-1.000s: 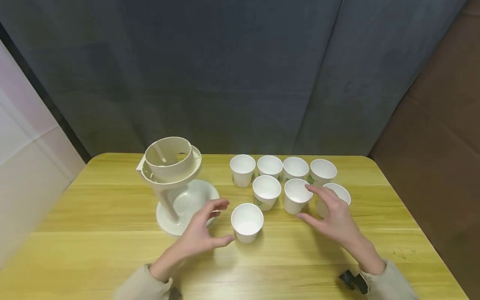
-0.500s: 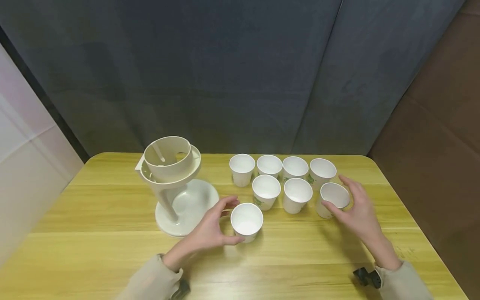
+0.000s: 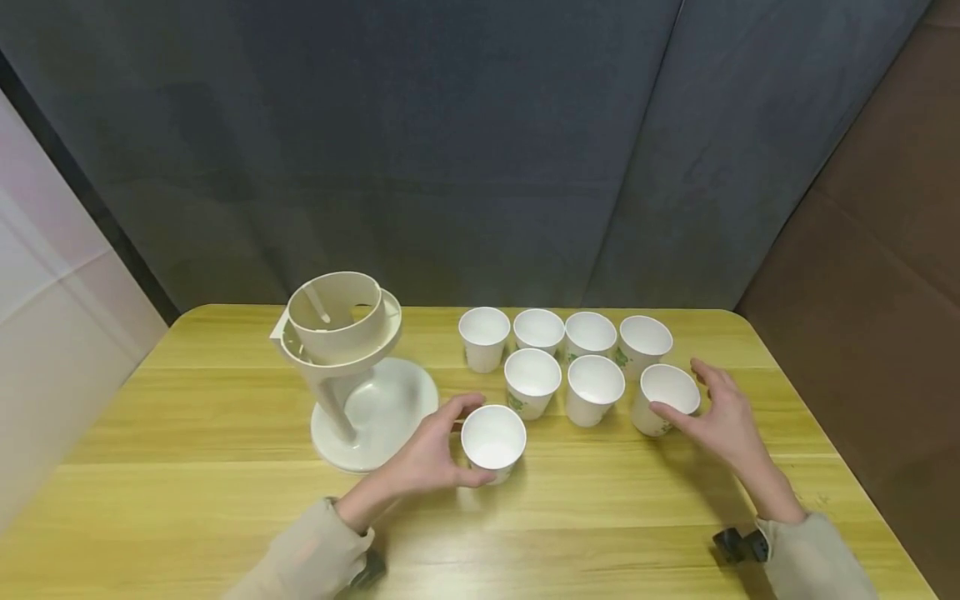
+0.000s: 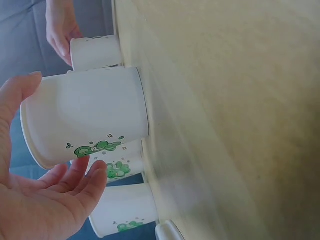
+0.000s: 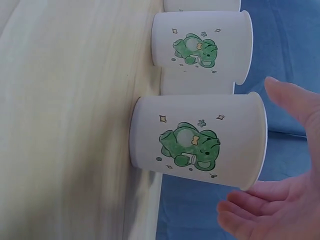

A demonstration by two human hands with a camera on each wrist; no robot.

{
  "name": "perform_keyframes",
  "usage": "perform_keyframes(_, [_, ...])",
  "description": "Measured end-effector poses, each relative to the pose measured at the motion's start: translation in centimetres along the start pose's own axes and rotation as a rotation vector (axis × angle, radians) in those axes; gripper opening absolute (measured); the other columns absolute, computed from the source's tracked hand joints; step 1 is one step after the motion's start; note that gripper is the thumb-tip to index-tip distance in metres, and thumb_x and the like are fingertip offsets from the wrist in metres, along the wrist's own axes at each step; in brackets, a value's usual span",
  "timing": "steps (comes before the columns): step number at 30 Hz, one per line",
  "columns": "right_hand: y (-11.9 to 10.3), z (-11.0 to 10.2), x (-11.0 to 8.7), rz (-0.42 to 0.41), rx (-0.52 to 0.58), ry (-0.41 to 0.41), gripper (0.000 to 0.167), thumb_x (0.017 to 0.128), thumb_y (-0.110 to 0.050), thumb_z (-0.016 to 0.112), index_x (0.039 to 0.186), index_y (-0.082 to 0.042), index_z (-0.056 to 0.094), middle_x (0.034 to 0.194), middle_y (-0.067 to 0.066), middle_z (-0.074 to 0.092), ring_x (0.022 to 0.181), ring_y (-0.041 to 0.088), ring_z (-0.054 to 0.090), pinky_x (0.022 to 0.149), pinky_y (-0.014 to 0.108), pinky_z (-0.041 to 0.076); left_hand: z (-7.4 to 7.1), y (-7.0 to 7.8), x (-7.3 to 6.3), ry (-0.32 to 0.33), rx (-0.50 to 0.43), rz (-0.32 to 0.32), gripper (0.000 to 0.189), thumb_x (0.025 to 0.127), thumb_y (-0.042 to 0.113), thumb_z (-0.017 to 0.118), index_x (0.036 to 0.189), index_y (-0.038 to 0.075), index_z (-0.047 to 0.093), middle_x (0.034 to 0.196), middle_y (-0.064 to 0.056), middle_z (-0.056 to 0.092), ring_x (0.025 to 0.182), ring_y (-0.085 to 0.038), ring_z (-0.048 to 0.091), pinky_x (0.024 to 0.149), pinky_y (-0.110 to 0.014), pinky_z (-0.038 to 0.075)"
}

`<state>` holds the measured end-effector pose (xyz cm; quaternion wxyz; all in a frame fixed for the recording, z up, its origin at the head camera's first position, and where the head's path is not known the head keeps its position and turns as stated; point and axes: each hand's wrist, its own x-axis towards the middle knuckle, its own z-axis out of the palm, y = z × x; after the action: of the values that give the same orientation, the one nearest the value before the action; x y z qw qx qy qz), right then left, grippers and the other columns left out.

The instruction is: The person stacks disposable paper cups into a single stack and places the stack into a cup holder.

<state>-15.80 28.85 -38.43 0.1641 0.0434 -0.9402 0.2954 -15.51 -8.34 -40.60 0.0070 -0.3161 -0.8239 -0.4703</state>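
Several white paper cups stand upright on the wooden table. My left hand (image 3: 431,454) reaches round the left side of the nearest paper cup (image 3: 493,440). In the left wrist view, its thumb meets this cup (image 4: 87,107) by the rim and its fingers curl along the opposite side, below a green print. My right hand (image 3: 723,421) is spread around the rightmost front cup (image 3: 666,396). In the right wrist view, that cup (image 5: 200,140) bears a green bear print; a gap shows between thumb and rim, while the fingers lie close to the rim's other side.
Left of the cups stands a cream plastic stand (image 3: 345,333) with a ring-shaped top and a round base (image 3: 397,392). More paper cups (image 3: 538,329) form a back row, with two (image 3: 532,379) in front of it. A dark curtain (image 3: 450,167) hangs behind the table.
My right hand has moved right, from beside the middle front cup to the rightmost one. My left hand has moved right and closed in around the nearest cup. The cups stay in place.
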Motion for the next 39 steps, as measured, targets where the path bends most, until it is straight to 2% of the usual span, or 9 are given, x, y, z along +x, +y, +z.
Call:
perform_keyframes(4, [0.2,0.2,0.1,0.016,-0.003,-0.029,0.086,0.070,-0.033,0.080,0.129,0.016,0.041,0.117,0.033,0.049,0.104,0.047,0.048,0.079,0.059,0.042,0.1,-0.2,0.1,-0.005,-0.003,0.002,0.079,0.059,0.012,0.087,0.124,-0.006,0.046,0.116,-0.013,0.059,0.104,-0.025,0.057,0.086,-0.036,0.051])
perform_keyframes(10, [0.4,0.5,0.1,0.014,0.004,-0.024,0.082,0.068,-0.031,0.081,0.126,0.015,0.044,0.117,0.034,0.050,0.104,0.047,0.048,0.080,0.058,0.041,0.4,-0.4,0.2,-0.003,0.019,0.007,0.075,0.059,0.014,0.087,0.121,-0.002,0.049,0.115,-0.010,0.060,0.102,-0.022,0.057,0.084,-0.034,0.051])
perform_keyframes(18, [0.7,0.8,0.1,0.018,0.009,-0.011,0.076,0.068,-0.028,0.081,0.123,0.013,0.047,0.113,0.032,0.052,0.100,0.045,0.051,0.077,0.054,0.043,0.5,-0.3,0.3,-0.006,0.042,-0.011,0.073,0.059,0.016,0.087,0.120,-0.003,0.051,0.112,-0.009,0.061,0.097,-0.021,0.058,0.082,-0.032,0.050])
perform_keyframes(26, [0.6,0.9,0.0,-0.013,-0.001,0.029,0.068,0.067,-0.024,0.082,0.116,0.010,0.052,0.107,0.028,0.056,0.094,0.041,0.055,0.072,0.047,0.044,0.4,-0.3,0.3,-0.016,0.041,-0.038,0.069,0.059,0.016,0.086,0.117,-0.001,0.053,0.110,-0.006,0.061,0.096,-0.019,0.058,0.083,-0.032,0.049])
perform_keyframes(39, [-0.7,0.2,-1.3,-0.074,0.002,0.038,0.067,0.060,-0.022,0.086,0.113,0.006,0.055,0.101,0.024,0.061,0.086,0.035,0.058,0.066,0.043,0.046,0.4,-0.3,0.2,-0.012,0.032,-0.037,0.068,0.060,0.014,0.086,0.117,-0.001,0.053,0.110,-0.007,0.062,0.096,-0.020,0.058,0.083,-0.032,0.050])
